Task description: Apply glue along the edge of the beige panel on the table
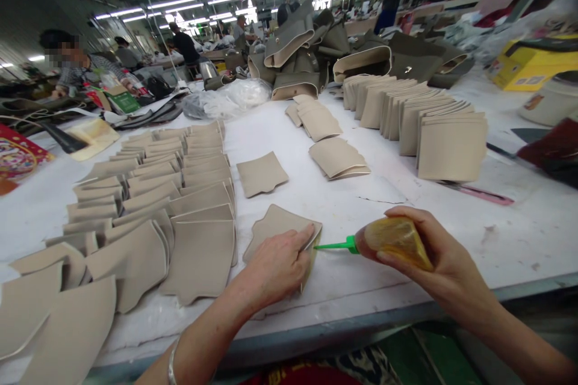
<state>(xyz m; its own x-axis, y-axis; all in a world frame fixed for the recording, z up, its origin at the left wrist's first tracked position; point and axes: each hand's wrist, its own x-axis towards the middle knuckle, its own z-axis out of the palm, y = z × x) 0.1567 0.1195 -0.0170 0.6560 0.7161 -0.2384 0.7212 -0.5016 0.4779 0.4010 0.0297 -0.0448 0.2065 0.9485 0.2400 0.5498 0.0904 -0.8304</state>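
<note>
My left hand (275, 264) lies on a beige leather piece (273, 222) near the front edge of the white table (361, 210), fingers curled and pressing its right edge down. My right hand (433, 258) grips a yellow glue bottle (392, 240). Its green nozzle (334, 246) points left and its tip touches the edge of that piece beside my left fingertips.
Overlapping rows of beige pieces (171, 192) cover the table's left side. One single piece (262, 173) lies ahead, small stacks (336, 156) beyond it, a long row of stacked pieces (419, 114) at right. Folded olive bags (316, 48) pile at the back. Other people work further off.
</note>
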